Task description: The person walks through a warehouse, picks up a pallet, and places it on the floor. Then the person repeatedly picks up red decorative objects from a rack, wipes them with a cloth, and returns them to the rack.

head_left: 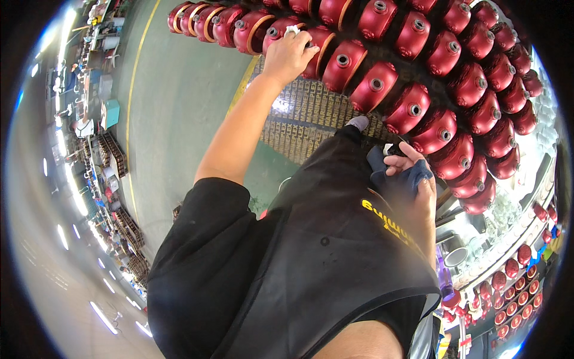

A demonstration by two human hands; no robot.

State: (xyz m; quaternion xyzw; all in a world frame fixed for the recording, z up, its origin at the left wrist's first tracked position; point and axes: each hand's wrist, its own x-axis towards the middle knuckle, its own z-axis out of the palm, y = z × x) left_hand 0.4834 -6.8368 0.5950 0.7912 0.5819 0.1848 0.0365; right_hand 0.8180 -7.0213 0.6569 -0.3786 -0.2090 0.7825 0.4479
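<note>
Across the green floor (179,96), the left hand (289,55) rests on a red casing (317,42) in the stacked rows, fingers curled over something white, perhaps a rag, while the gloved right hand (409,176) pinches a small dark piece beside lower casings (445,158).

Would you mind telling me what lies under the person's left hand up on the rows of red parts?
The left hand rests on a red housing in the stacked rows, a small white piece at its fingertips. The housing's centre opening is covered by the hand and cannot be seen.
</note>
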